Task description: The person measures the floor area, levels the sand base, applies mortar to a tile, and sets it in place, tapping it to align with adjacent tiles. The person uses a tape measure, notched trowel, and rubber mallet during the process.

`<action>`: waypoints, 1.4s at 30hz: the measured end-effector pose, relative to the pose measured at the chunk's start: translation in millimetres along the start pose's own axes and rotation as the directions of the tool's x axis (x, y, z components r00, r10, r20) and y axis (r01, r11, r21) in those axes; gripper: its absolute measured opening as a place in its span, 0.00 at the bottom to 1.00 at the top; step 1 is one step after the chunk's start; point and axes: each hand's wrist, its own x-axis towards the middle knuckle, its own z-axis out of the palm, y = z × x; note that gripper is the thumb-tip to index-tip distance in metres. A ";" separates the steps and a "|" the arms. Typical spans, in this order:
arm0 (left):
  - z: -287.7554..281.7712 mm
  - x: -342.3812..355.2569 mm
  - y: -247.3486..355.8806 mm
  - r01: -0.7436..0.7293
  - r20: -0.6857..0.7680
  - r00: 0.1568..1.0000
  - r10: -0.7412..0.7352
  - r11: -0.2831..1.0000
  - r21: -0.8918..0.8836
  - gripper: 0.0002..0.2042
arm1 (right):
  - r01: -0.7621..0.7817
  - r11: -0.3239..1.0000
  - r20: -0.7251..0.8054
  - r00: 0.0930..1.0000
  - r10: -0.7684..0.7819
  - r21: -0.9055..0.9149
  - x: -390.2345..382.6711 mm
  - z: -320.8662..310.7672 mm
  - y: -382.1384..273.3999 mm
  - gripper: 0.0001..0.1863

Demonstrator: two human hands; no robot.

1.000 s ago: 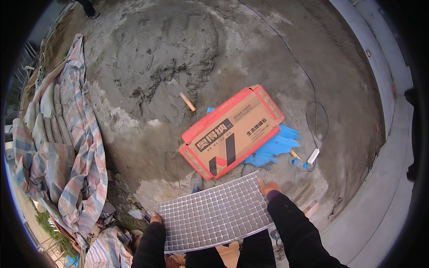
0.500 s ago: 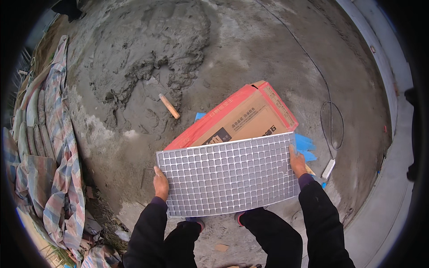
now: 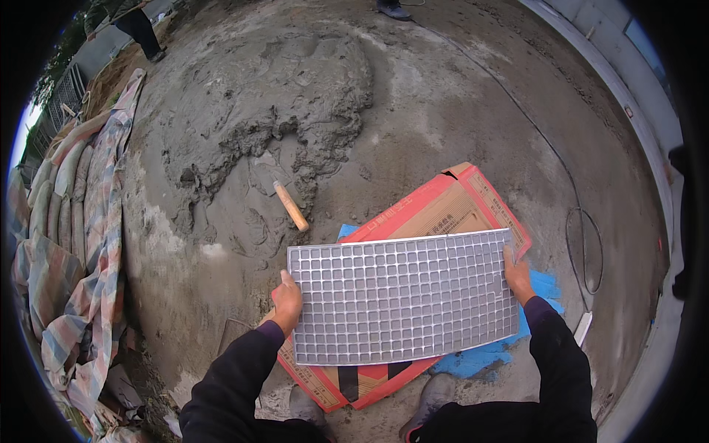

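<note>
A large grey tile (image 3: pixel 402 299), a grid of small raised squares covering the face turned up to me, is held level above a flattened carton. My left hand (image 3: pixel 288 301) is closed on its left edge, and my right hand (image 3: pixel 519 277) grips the right edge, thumbs on top. Beneath it lies the red and brown carton (image 3: pixel 432 207), partly hidden by the tile. Blue sheeting (image 3: pixel 473 360) shows under the carton. Just beyond, a trowel's wooden handle (image 3: pixel 291 207) sticks out of the wet mortar; most of its blade is hard to make out.
A heap of grey mortar (image 3: pixel 273 96) spreads ahead on the left. Striped tarpaulin (image 3: pixel 96 288) and filled sacks (image 3: pixel 63 199) line the left side. A dark cable (image 3: pixel 546 136) loops down the right. One person (image 3: pixel 140 29) stands far left; another person's shoe (image 3: pixel 394 11) shows at the top.
The view has tilted up, bringing in the people at the far side. The tile sits further right in view, with more blue sheeting and the carton's near end showing. Both hands keep their hold.
</note>
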 end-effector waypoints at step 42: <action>-322.4 -282.9 30.2 0.266 0.620 0.681 0.390 0.657 -0.705 0.18 | 0.681 0.682 0.586 0.677 -0.446 -0.268 -92.9 287.9 -505.3 0.27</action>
